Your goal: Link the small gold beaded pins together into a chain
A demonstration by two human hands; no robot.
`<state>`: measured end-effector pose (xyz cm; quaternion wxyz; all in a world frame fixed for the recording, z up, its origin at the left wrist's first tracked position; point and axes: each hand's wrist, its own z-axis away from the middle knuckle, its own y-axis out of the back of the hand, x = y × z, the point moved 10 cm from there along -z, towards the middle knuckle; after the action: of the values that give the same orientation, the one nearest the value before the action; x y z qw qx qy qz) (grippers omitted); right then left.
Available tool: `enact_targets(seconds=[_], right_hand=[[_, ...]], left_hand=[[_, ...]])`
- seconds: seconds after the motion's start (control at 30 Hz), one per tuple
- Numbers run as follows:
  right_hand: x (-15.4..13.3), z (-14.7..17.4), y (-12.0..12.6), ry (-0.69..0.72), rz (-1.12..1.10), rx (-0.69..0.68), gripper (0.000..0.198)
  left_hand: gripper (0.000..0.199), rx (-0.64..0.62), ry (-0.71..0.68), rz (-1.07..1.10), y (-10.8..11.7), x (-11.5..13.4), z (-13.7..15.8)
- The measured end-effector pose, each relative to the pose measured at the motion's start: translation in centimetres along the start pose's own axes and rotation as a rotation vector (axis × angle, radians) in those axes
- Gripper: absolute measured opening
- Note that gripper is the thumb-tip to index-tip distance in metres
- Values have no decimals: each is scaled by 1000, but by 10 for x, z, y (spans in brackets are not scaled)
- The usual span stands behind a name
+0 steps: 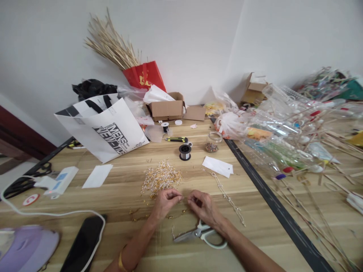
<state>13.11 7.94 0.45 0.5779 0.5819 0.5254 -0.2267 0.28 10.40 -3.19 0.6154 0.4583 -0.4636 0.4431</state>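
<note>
My left hand (168,203) is closed in a pinch, thumb against forefinger, just in front of a pile of small gold and clear beads (163,176). A short gap to the right, my right hand (204,205) is pinched too; whatever is between the fingertips is too small to make out. Under my right wrist lies a pair of white-handled scissors (200,233), partly covered by the hand. A thin chain with gold beads (170,217) runs along the table below my left hand. To the right of my right hand rests a beaded chain (226,195).
Behind the beads stand a wire spool (185,152), a utility knife (176,139) and a glass jar (212,142). White paper tags (217,166) lie nearby. A white paper bag (106,126), power strip (61,183) and phone (83,241) occupy the left; plastic bottles (269,162) crowd the right.
</note>
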Motion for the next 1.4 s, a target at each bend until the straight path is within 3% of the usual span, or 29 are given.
enact_targets(seconds=[0.43, 1.4], right_hand=[[-2, -1, -1, -13, 0, -14, 12], [-3, -1, -2, -5, 7, -21, 12]], left_hand=[[12, -2, -26, 8, -2, 3, 1], [11, -8, -33, 7, -2, 5, 3]])
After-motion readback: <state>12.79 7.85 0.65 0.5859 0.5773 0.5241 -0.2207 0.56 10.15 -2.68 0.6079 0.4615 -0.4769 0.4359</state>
